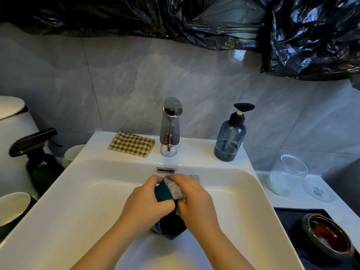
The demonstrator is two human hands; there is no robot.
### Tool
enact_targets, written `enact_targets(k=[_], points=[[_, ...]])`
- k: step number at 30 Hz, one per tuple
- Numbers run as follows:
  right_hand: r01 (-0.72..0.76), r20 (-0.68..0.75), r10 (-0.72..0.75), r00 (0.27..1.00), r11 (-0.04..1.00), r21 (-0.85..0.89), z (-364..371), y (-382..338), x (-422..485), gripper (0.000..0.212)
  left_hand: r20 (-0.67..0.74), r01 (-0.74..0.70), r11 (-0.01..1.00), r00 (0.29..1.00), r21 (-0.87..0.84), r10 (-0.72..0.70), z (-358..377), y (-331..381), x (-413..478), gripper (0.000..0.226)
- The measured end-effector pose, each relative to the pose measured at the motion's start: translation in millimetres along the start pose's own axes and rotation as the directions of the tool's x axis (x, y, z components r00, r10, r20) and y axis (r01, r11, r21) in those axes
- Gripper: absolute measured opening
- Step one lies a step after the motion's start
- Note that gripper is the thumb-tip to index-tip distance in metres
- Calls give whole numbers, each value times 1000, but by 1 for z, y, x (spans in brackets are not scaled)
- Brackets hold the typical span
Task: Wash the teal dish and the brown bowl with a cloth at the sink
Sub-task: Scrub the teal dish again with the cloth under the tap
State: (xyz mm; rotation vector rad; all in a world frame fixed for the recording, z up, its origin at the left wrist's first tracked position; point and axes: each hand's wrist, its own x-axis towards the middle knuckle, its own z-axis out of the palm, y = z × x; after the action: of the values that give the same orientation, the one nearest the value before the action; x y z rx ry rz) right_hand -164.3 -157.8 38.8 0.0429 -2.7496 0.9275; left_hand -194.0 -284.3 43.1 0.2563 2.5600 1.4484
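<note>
Head view: you're holding the dark teal dish (163,191) tipped on edge, low over the middle of the white ceramic sink (78,191). Can't tell if its bottom edge is touching the basin.

Your left hand (144,203) is gripping the dish, fingers curled over its upper rim. Your right hand (192,199) is clutching the mottled grey cloth (175,189) and pressing it onto the rim and inner face. Judging by that, you're mid-scrub on the first item.

To do it well:
- Brace with the left and let the right do the travelling.
- Work the cloth round the full rim, then the inside, then flip for the underside.
- Wet glaze is likely slippery, so stay low in the basin.

The chrome tap (170,129) behind isn't showing any running water, so rinsing is probably ahead. The smoky blue pump soap bottle (229,141) is standing just right of the tap. A folded green checked cloth (131,144) is lying left of it. The glossy brown bowl (329,234) is waiting on the dark tray (288,217) right of the sink, not yet in hand.
</note>
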Motion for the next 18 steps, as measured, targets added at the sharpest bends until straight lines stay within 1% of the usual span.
enact_targets(k=[1, 2, 4, 5, 7, 8, 9, 10, 11, 12, 14, 15, 16, 17, 18], points=[[-59, -20, 61, 998, 996, 66, -2, 2, 1, 44, -28, -11, 1000, 1000, -27, 10, -1, 1, 0, 38], [-144, -32, 152, 988, 974, 178, -5, 3, 2, 43, -67, -29, 998, 997, -63, 24, -1, 3, -1, 36], [-306, -16, 341, 940, 863, 402, -10, 3, 4, 39, -155, -81, 986, 986, -146, 58, -1, 5, -1, 34], [-353, -14, 409, 913, 806, 475, -10, 2, 4, 37, -195, -108, 976, 978, -188, 71, 0, 7, -1, 35], [-409, 30, 492, 870, 686, 602, -4, 2, 3, 35, -283, -135, 938, 958, -318, 42, 4, 9, -1, 31], [-443, 99, 523, 847, 589, 676, -1, -1, 3, 32, -315, -132, 912, 949, -389, 2, 5, 9, -2, 28], [-469, 164, 534, 830, 507, 723, 2, -4, 2, 32, -328, -125, 885, 944, -448, -32, 7, 8, -1, 28], [-483, 185, 544, 818, 477, 734, 3, -4, 2, 32, -312, -107, 865, 948, -490, -60, 7, 7, 0, 29], [-478, 157, 555, 817, 498, 724, 1, -3, 3, 32, -266, -74, 852, 961, -518, -78, 8, 5, 1, 31], [-467, 109, 558, 823, 554, 689, -2, 0, 4, 32, -188, -30, 846, 979, -533, -84, 7, 5, 2, 36], [-441, 20, 524, 852, 696, 567, -11, 8, 5, 34, 12, 61, 848, 998, -526, -65, 4, 4, 4, 45], [-419, 4, 474, 880, 774, 475, -15, 12, 5, 38, 98, 100, 859, 993, -502, -58, 3, 4, 4, 49], [-395, 9, 418, 908, 850, 348, -17, 14, 5, 42, 151, 121, 883, 987, -453, -58, 2, 3, 4, 51], [-360, 32, 362, 932, 906, 221, -18, 15, 4, 45, 160, 106, 926, 986, -363, -50, 3, 2, 4, 50], [-320, 62, 314, 947, 939, 130, -18, 13, 3, 46, 126, 67, 968, 991, -241, -38, 5, 1, 4, 46]])
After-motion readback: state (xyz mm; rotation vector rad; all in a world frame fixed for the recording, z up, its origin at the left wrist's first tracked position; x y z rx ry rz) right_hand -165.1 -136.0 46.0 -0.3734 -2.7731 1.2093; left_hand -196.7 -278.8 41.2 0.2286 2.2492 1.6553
